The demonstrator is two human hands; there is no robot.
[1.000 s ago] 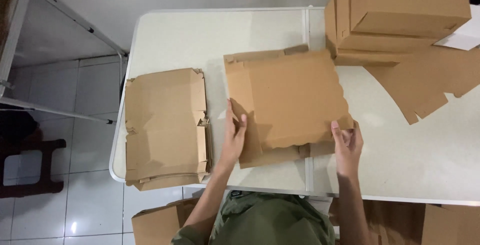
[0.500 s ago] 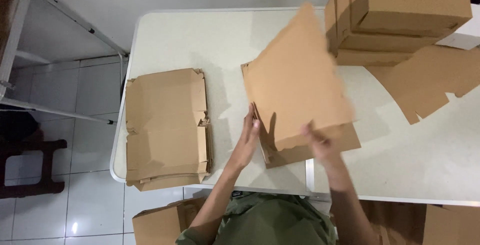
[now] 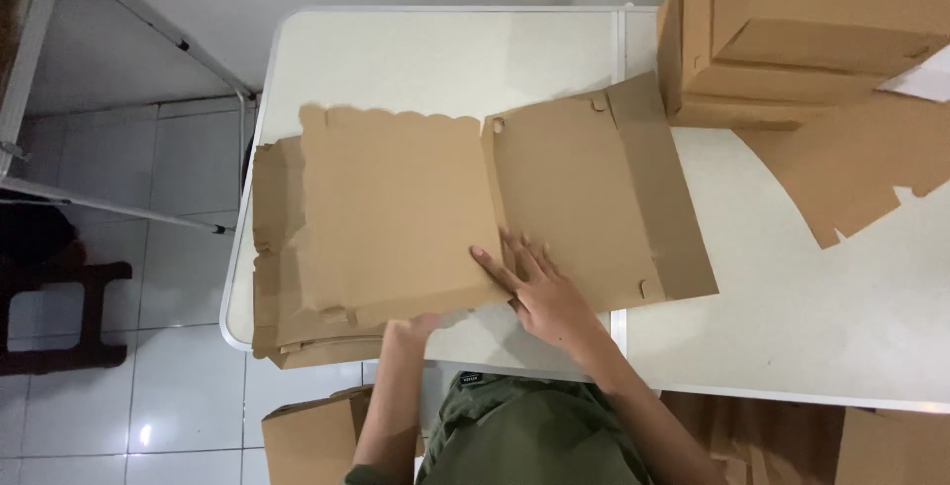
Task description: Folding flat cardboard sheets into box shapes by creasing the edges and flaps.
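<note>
A brown cardboard box blank (image 3: 584,188) lies unfolded on the white table (image 3: 435,59). Its left panel (image 3: 396,218) covers a stack of flat cardboard (image 3: 297,346) at the table's left edge. My right hand (image 3: 539,292) rests flat with its fingers spread on the blank, beside the centre crease near its front edge. My left hand (image 3: 408,327) holds the front edge of the left panel, and its fingertips are hidden under the cardboard.
Folded brown boxes (image 3: 792,30) are piled at the table's back right, with a loose flat blank (image 3: 851,178) in front of them. More cardboard sits on the floor (image 3: 317,436) by my legs. A dark stool (image 3: 59,317) and a metal frame (image 3: 119,208) stand left of the table.
The raised cardboard panel has swung over to the left and now lies flat on the stack. My right hand has moved from the right edge to the centre crease.
</note>
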